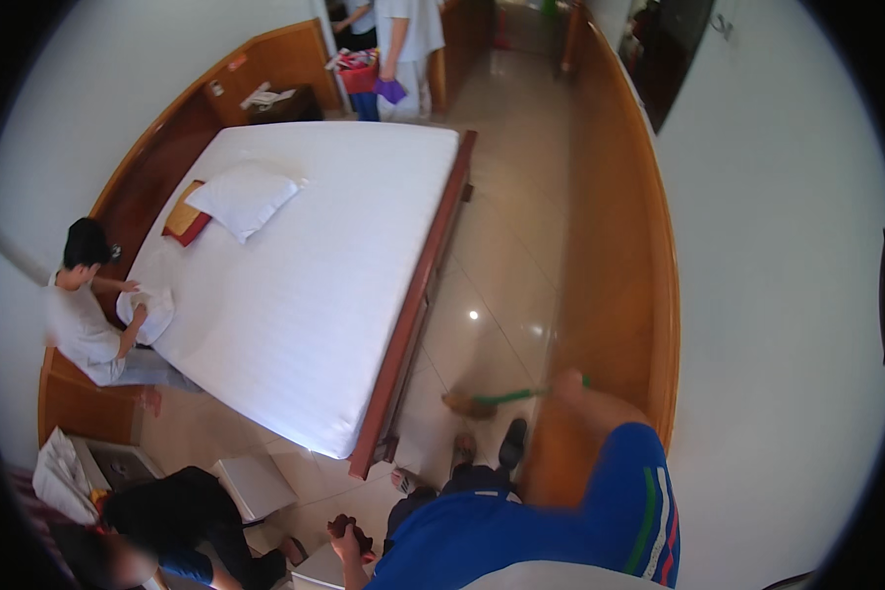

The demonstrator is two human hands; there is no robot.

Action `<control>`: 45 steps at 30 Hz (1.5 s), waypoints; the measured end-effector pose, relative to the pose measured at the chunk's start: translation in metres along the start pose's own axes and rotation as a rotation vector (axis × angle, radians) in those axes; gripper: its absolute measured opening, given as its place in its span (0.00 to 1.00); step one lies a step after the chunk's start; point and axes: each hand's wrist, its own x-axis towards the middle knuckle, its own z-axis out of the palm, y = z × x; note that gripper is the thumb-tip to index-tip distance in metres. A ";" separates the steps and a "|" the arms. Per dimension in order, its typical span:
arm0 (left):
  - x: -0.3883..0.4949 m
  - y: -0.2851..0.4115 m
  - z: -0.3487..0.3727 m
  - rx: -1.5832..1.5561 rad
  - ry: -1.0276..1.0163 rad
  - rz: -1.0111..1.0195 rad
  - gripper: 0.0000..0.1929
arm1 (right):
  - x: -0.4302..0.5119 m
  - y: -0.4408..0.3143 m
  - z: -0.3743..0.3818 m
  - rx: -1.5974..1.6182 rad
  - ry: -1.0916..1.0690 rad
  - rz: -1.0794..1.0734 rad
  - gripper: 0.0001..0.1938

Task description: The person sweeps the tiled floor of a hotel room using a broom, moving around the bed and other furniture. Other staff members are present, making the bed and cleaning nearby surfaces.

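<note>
My right hand (569, 389), blurred, is shut on the green handle of a short broom (509, 397). The broom's brown head (466, 403) is over the tiled floor, between the bed frame and the wooden wall panel. At the lower edge, my left hand (346, 544) holds a crumpled dark red cloth (355, 529). Before me stands a bed with a white-covered mattress (317, 273) and a reddish wooden frame (420, 295). On it are a white pillow (245, 198) and a gold-and-red cushion (186, 215).
At left a person (88, 324) handles white fabric (147, 313). Another person (184, 509) bends beside a whitish box-like piece (254, 487). Beyond the bed, two people stand near a red basket (358, 74) and a purple cloth (390, 91). Wooden panelling (612, 243) lines the right wall.
</note>
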 end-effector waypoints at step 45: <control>0.004 -0.017 0.005 0.019 0.027 0.022 0.26 | 0.005 0.074 -0.144 0.117 0.061 0.155 0.11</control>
